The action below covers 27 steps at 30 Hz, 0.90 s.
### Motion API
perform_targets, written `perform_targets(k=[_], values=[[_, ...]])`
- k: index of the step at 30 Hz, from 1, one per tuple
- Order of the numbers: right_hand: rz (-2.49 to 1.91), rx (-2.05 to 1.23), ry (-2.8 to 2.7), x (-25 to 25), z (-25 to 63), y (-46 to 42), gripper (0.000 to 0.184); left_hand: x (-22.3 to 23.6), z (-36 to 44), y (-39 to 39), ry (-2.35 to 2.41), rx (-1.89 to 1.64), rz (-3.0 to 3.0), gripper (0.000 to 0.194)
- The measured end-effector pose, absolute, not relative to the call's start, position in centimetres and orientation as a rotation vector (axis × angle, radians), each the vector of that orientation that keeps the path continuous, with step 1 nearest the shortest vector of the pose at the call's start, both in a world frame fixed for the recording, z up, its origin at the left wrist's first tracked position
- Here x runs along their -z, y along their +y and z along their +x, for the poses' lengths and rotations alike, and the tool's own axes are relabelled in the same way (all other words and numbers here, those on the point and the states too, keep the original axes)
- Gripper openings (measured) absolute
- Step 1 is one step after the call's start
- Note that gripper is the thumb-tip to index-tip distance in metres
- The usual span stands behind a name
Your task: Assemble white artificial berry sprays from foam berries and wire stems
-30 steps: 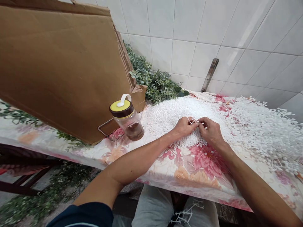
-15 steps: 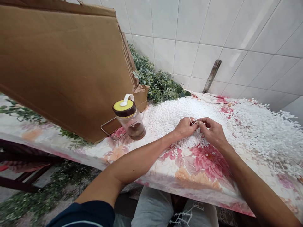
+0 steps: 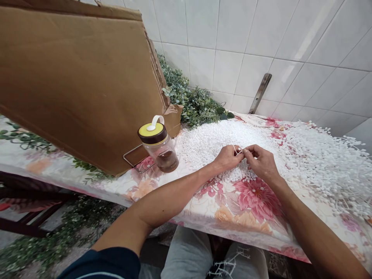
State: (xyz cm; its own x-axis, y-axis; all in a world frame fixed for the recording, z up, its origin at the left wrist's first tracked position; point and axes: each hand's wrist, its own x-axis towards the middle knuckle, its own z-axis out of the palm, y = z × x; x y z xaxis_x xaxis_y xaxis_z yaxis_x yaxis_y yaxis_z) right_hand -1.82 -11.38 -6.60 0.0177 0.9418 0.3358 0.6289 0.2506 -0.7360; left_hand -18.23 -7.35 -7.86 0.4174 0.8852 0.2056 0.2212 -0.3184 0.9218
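My left hand (image 3: 228,157) and my right hand (image 3: 261,163) meet over a heap of small white beads (image 3: 212,141) on a table with a flowered cloth (image 3: 250,205). Both hands are closed in a pinch on a thin white plastic sprig (image 3: 236,149) held between their fingertips. The heels of both hands rest on the bead heap. To the right lies a big tangle of white beaded sprigs (image 3: 322,166).
A jar with a yellow lid (image 3: 158,147) holding brown liquid stands left of the beads. A large cardboard box (image 3: 78,81) leans over the table's left part. Green artificial foliage (image 3: 192,99) is piled against the tiled wall, more lies on the floor (image 3: 58,236). A metal strip (image 3: 259,93) leans on the wall.
The view shifted slightly between the earliest frame and now. The hands stay together over the beads, their fingers working the sprig with only small movements.
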Motion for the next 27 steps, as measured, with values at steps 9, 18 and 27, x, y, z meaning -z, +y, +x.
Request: perform_targets(k=[9,18,27], values=[[-1.459,-0.459,-1.710,6.55,-2.00,-11.35,0.031,7.95,-18.20,-7.34,0.972,-0.929,1.783,0.021],[-1.466,-0.481,-1.665,6.40,-1.86,-11.36,0.032,7.78,-18.33,-7.42,0.961,-0.940,1.763,0.026],[-1.481,-0.498,-1.630,6.24,-1.83,-11.39,0.036,7.45,-18.60,-7.28,0.972,-0.974,1.687,0.029]])
